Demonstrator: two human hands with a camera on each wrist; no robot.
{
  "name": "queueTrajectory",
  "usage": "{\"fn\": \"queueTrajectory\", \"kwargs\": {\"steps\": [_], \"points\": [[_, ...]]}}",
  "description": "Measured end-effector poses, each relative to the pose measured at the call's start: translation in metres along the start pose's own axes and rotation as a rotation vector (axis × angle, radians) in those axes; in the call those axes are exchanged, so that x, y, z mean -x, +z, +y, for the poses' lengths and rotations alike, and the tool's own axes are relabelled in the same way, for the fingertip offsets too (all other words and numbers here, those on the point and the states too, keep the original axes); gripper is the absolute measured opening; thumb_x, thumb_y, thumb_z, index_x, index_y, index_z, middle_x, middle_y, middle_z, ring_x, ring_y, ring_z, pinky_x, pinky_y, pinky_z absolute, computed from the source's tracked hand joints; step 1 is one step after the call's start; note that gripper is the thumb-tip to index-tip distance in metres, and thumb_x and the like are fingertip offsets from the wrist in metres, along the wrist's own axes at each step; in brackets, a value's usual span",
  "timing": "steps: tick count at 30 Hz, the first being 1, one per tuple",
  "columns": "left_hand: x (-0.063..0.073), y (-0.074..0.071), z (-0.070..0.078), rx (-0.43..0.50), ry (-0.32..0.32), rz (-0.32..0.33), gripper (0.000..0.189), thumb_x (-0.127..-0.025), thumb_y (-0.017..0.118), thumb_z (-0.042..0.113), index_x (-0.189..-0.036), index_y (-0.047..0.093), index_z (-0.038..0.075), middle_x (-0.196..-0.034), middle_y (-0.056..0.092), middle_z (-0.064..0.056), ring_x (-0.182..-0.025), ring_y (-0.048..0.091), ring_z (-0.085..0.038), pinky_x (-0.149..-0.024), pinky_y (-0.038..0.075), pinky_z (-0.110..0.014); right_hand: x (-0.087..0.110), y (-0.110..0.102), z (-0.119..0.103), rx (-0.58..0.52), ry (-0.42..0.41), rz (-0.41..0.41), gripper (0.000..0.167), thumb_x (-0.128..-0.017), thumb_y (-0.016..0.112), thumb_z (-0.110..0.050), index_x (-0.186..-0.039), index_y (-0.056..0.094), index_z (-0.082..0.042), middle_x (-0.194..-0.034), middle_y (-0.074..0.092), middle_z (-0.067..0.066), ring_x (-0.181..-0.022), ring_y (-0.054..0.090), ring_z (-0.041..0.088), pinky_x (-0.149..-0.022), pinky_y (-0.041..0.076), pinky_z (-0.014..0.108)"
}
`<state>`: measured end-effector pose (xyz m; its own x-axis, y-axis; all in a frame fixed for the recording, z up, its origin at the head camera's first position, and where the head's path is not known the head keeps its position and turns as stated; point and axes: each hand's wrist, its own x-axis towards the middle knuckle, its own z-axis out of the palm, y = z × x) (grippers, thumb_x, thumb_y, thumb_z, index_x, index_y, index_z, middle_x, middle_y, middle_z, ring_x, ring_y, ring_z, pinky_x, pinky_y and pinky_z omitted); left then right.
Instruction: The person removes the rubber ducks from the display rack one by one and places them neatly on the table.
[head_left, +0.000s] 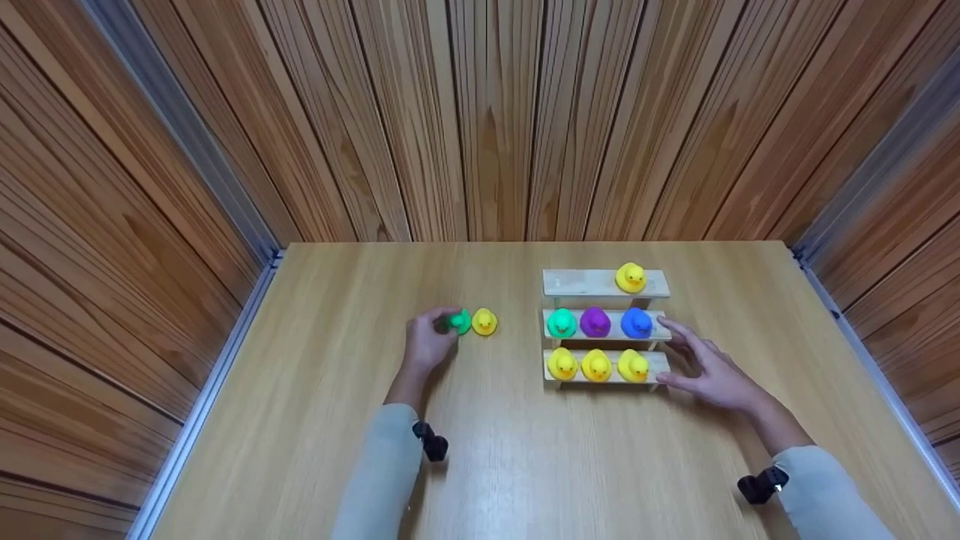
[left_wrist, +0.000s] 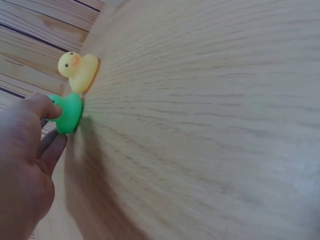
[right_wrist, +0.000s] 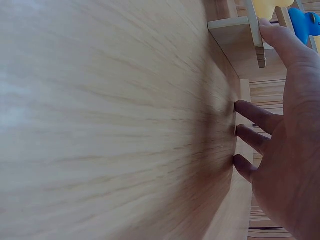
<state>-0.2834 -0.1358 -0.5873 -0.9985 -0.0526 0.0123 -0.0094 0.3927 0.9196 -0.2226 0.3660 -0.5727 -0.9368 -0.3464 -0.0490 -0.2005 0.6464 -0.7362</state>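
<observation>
My left hand (head_left: 430,341) pinches a green rubber duck (left_wrist: 70,112) between thumb and fingers, low over the table. Right beside it sits a yellow rubber duck (head_left: 484,322). At the right end of a three-tier wooden rack (head_left: 577,283) is my right hand (head_left: 712,375), fingers spread. Its thumb tip touches the end of the bottom shelf, while a fingertip reaches the middle shelf's end; in the right wrist view the other fingertips rest near the tabletop. The middle shelf carries a green duck (head_left: 561,323), a purple duck (head_left: 595,322) and a blue duck (head_left: 636,323).
Three yellow ducks (head_left: 596,365) line the bottom shelf. One yellow duck (head_left: 631,277) sits toward the right of the top shelf. Wood-panelled walls (head_left: 495,120) with metal corner rails (head_left: 217,352) enclose the wooden table (head_left: 525,465).
</observation>
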Motion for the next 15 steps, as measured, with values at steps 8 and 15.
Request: {"fn": "queueTrajectory", "kwargs": {"steps": [8, 15], "points": [[0.0006, -0.0006, -0.002, 0.014, 0.006, -0.016, 0.039, -0.102, 0.075, -0.006, -0.139, 0.078, 0.006, -0.145, 0.077, -0.017, -0.137, 0.072, -0.036, -0.125, 0.056, -0.055, 0.0, 0.0, 0.0009, 0.011, 0.001, -0.001, 0.095, -0.107, 0.078, -0.036, -0.181, 0.019, -0.032, -0.178, 0.038, 0.031, -0.163, 0.036, 0.061, -0.122, 0.022, 0.094], [-0.0012, -0.0035, 0.0008, 0.028, 0.012, -0.026, 0.043, -0.1, 0.077, -0.007, -0.141, 0.076, 0.004, -0.146, 0.076, -0.017, -0.143, 0.069, -0.038, -0.128, 0.054, -0.058, 0.0007, -0.0004, 0.0001, 0.005, 0.009, 0.004, 0.096, -0.106, 0.08, -0.036, -0.18, 0.02, -0.033, -0.177, 0.039, 0.032, -0.163, 0.035, 0.061, -0.122, 0.021, 0.095]]}}
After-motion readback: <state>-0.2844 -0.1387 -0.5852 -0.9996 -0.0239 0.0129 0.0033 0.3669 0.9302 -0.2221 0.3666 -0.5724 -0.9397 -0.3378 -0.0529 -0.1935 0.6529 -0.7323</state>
